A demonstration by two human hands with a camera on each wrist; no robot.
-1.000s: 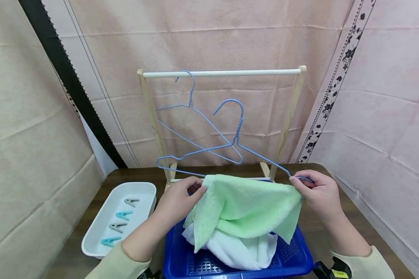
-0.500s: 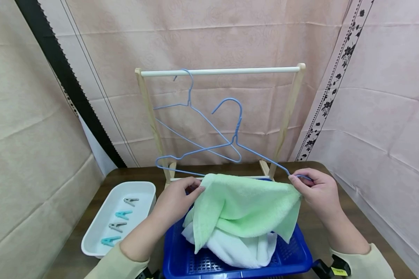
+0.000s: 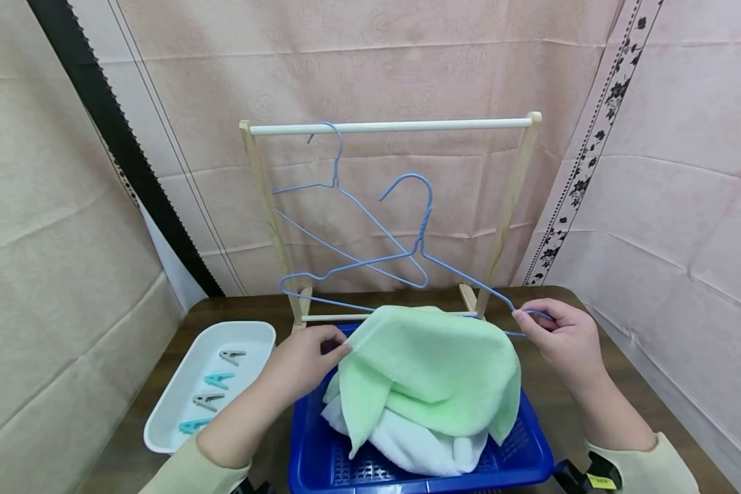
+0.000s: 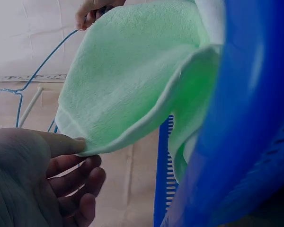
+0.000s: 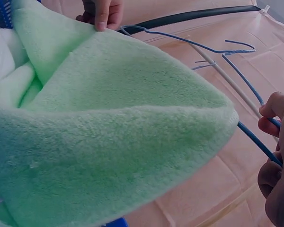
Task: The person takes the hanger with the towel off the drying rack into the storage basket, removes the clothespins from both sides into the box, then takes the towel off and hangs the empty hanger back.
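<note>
My right hand point(image 3: 558, 336) grips the right end of a blue wire hanger point(image 3: 469, 278), its hook pointing up. A light green towel point(image 3: 432, 363) drapes over the hanger's bottom bar, front part hanging into a blue basket point(image 3: 302, 446). With thumb and fingers, my left hand point(image 3: 311, 357) pinches the towel's left edge; the left wrist view shows the thumb on top of that edge. In the right wrist view the bar of the hanger point(image 5: 258, 142) runs out from under the towel point(image 5: 132, 123) to my right hand point(image 5: 279, 165). Under the green towel lies a white towel point(image 3: 407, 446).
Behind stands a small drying rack point(image 3: 395, 127) with a second blue hanger point(image 3: 370, 216) hooked on its top rod at the left. A white tray point(image 3: 167, 405) with several clothespins point(image 3: 219, 379) sits left of the basket. Cloth walls surround the wooden table point(image 3: 568, 412).
The green towel's right side has slid left, away from my right hand, baring the end of the bar. My left hand has moved slightly left and down with the towel's edge.
</note>
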